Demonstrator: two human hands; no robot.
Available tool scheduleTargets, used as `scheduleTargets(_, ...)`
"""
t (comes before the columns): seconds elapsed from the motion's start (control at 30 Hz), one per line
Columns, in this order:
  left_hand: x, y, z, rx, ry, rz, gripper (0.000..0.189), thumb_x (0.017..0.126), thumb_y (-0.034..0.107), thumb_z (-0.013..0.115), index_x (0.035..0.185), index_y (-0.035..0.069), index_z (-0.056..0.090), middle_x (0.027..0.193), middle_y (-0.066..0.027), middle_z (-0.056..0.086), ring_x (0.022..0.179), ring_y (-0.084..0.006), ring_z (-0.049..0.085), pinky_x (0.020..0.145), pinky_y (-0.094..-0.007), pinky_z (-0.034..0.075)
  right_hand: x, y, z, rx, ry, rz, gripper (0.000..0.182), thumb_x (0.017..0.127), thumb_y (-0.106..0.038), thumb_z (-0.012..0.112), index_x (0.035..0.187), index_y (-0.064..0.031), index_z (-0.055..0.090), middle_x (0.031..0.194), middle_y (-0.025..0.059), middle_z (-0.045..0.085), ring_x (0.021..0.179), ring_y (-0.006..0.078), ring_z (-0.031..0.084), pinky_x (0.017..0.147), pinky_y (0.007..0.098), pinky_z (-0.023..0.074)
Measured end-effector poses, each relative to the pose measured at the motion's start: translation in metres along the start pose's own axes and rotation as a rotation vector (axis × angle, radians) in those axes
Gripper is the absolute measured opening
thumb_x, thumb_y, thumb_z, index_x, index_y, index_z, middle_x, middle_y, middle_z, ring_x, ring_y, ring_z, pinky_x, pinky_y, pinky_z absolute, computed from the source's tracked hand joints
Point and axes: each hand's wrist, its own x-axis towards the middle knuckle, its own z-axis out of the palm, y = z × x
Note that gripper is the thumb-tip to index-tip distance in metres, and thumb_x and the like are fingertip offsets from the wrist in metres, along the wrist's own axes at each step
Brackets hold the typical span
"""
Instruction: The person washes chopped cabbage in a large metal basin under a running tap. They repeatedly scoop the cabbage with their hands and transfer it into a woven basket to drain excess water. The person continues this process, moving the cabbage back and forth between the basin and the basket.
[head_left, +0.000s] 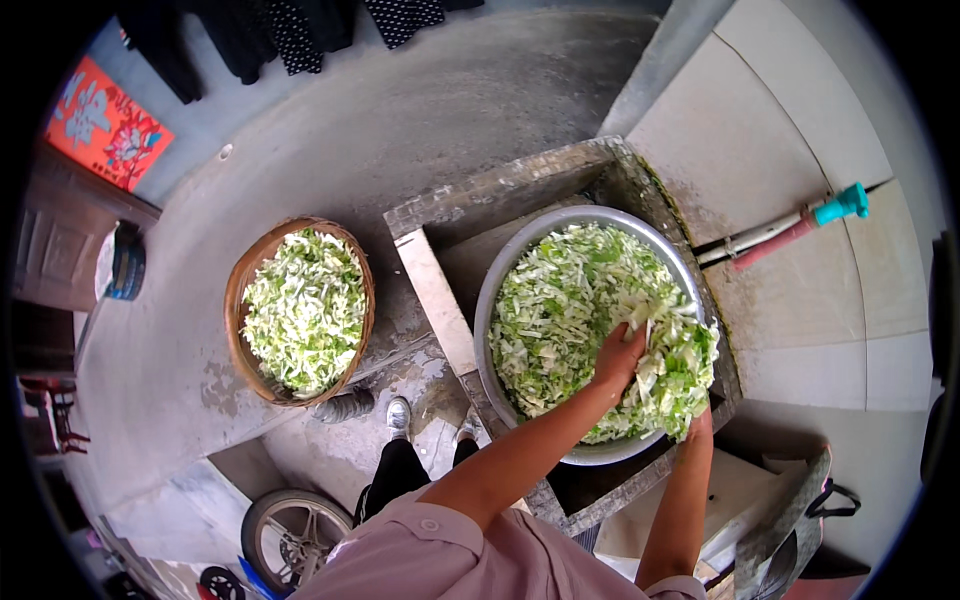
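Observation:
A large metal basin (484, 315), filled with chopped leafy greens (559, 300), rests on a concrete sink (510, 176). My left hand (621, 356) presses against a heaped mass of the greens over the basin's right side, fingers partly hidden in it. Beneath the same heap, near the lower right rim, is my right hand (699, 421), mostly covered by leaves, bearing the heap from below. To the left, a round woven basket (238, 300) holds more chopped greens (304, 311).
A pipe with a teal fitting (841, 205) juts from the tiled wall at right. A motorcycle wheel (296, 536) stands at lower left. Dark clothes (315, 34) hang along the top. A bag with a black handle (787, 517) is at lower right.

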Motion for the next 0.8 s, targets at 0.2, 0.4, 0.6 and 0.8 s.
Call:
scheduleTargets(0.2,0.014,-0.028,-0.027,0.407,0.165,0.104,0.072,0.077,0.055,0.053,0.119,-0.004,0.049,0.099,-0.0218,0.061,0.091,-0.0304,0.06,0.077,-0.0346,0.044,-0.003,0.022,0.015,-0.03,-0.066,0.017,0.044,0.088,-0.034,0.049,0.121,-0.0046,0.049,0.113,0.01,0.057,0.099,0.0251,0.057,0.083,0.0383,0.0488)
scheduleTargets(0.4,-0.012,0.015,-0.014,0.066,0.112,0.029,0.059,0.08,0.041,0.059,0.117,-0.004,0.05,0.101,-0.0131,0.062,0.083,-0.0178,0.059,0.073,-0.0282,0.044,-0.003,0.008,0.024,-0.121,0.142,-0.029,0.042,0.087,-0.026,0.052,0.121,-0.0023,0.048,0.111,0.0111,0.057,0.096,0.0223,0.058,0.08,0.0353,0.0498)
scheduleTargets(0.6,-0.027,0.06,-0.005,-0.026,0.039,0.062,0.066,0.081,0.04,0.06,0.125,-0.006,0.042,0.104,-0.0152,0.06,0.086,-0.0172,0.057,0.074,-0.0276,0.044,-0.013,-0.024,0.065,-0.18,0.111,-0.126,0.042,0.087,-0.026,0.053,0.122,-0.0027,0.048,0.111,0.0107,0.057,0.096,0.0215,0.058,0.079,0.0346,0.0497)
scheduleTargets(0.8,-0.059,0.138,-0.043,-0.186,0.028,0.204,0.066,0.081,0.039,0.06,0.125,-0.007,0.041,0.102,-0.0132,0.06,0.087,-0.0161,0.056,0.076,-0.0265,0.043,-0.014,-0.025,0.156,-0.268,-0.007,-0.173,0.042,0.086,-0.025,0.053,0.122,-0.0031,0.047,0.111,0.0103,0.057,0.096,0.0207,0.058,0.079,0.034,0.0496)
